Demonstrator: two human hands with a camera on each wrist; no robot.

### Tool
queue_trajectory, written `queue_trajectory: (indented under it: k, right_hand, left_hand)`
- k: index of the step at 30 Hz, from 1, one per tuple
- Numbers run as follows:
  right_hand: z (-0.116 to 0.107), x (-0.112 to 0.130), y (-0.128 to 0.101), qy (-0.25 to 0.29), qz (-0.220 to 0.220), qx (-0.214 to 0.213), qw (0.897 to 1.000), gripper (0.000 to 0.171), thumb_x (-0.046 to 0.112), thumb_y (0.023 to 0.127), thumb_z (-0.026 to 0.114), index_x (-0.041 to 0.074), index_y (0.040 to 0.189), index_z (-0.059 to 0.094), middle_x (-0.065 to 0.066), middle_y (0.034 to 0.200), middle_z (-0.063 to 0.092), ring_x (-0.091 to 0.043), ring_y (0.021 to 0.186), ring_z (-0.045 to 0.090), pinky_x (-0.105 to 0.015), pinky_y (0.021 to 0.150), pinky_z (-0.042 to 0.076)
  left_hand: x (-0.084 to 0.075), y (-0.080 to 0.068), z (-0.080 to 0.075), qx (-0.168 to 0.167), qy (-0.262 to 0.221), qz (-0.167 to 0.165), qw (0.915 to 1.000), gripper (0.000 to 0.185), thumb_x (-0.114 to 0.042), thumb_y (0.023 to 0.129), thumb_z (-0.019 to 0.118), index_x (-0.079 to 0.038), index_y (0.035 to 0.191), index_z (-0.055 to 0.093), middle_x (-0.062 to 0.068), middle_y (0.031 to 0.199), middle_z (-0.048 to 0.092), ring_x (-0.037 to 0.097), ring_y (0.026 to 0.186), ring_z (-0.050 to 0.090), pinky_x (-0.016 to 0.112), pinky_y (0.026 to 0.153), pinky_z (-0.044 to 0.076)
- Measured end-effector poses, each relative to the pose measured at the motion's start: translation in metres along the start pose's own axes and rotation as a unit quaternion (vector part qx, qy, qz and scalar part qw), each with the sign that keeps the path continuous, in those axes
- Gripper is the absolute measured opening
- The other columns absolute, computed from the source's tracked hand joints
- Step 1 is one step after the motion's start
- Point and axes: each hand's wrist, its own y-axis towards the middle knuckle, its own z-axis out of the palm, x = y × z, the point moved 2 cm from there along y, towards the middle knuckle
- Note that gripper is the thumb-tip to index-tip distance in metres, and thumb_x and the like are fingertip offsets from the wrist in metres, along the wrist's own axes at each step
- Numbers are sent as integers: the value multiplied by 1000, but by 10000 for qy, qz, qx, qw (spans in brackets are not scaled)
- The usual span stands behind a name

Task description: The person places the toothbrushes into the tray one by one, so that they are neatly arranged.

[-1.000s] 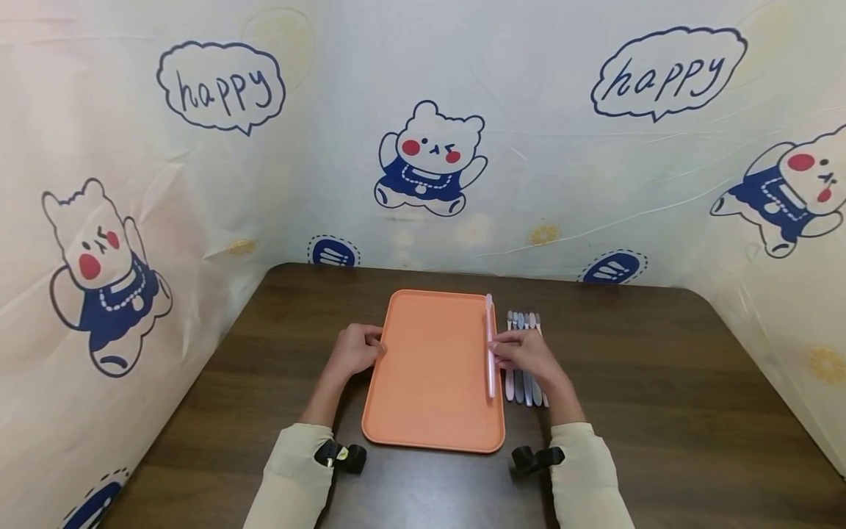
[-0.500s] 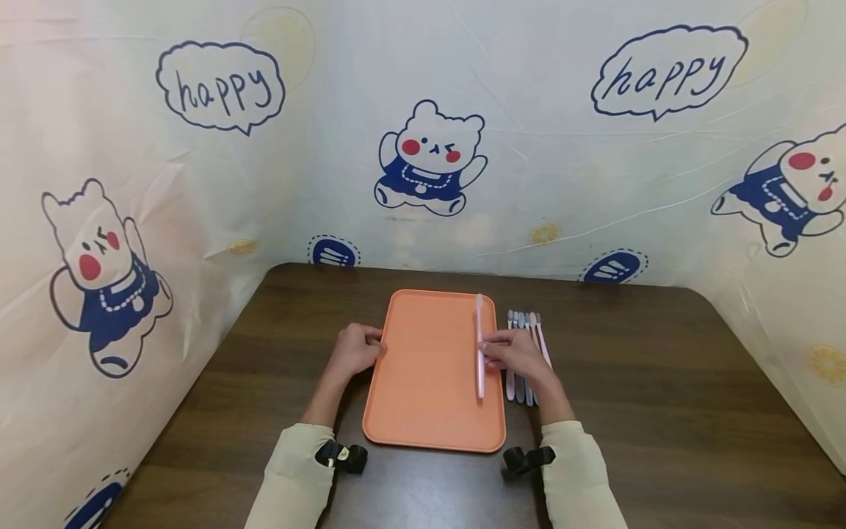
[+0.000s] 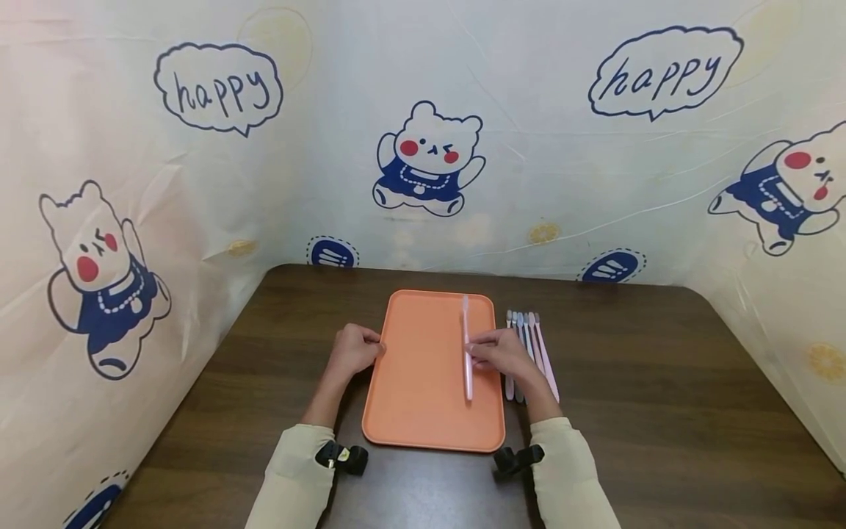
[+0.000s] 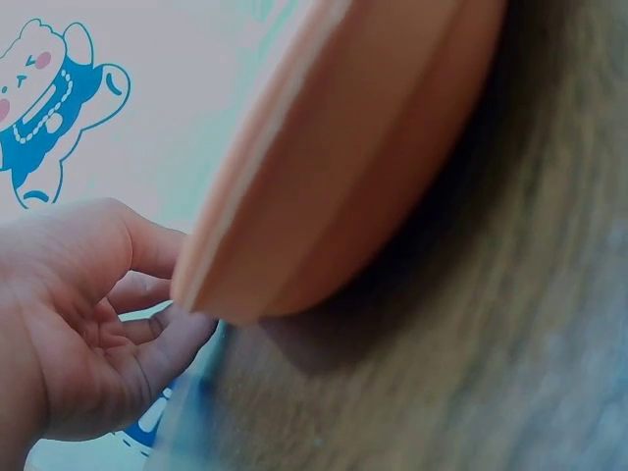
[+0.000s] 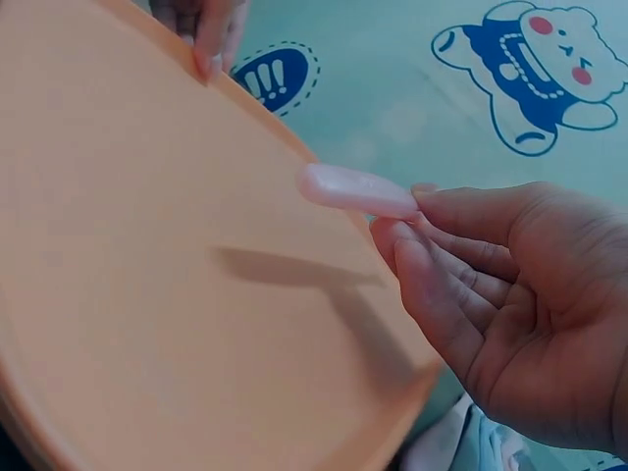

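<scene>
An orange tray [image 3: 423, 382] lies lengthwise on the table, its left rim pinched by my left hand [image 3: 355, 350]. The left wrist view shows the thumb and fingertips right at the edge of the tray [image 4: 334, 186]. Over the tray's right half, my right hand [image 3: 505, 354] pinches a pale pink toothbrush [image 3: 468, 378] by its middle, head pointing to the far side. In the right wrist view, the handle end of the toothbrush [image 5: 358, 189] is raised above the tray and casts a shadow on it. Part of the handle is hidden by the fingers.
Several pastel toothbrushes [image 3: 537, 339] lie side by side just right of the tray, partly covered by the right wrist. A brown wooden table [image 3: 661, 382] carries everything. A printed curtain [image 3: 562, 162] encloses its back and sides.
My right hand has carried the pink toothbrush leftward, from the tray's right rim further in over it. More of the row of toothbrushes shows. My left hand has stayed on the tray's rim.
</scene>
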Motion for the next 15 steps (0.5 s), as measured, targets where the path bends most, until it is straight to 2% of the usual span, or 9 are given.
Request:
queue_trajectory:
  k: [7,15]
  right_hand:
    - [10,4,0,89,-9,-6,10000,28,8,95,69,-11,116,70,-6,81,74,-7,67,67,-22,64,60]
    - [20,4,1,150,116,-24,9998,26,9,95,69,-9,114,71,-10,84,75,-9,67,68,-24,66,61]
  left_hand:
    - [1,1,0,-6,6,-89,10000,18,-10,87,70,0,98,80,15,92,78,21,80,70,33,70,57]
    - [2,1,0,-37,-109,-111,9999,19,-11,85,70,0,96,80,13,89,79,19,77,69,29,68,56]
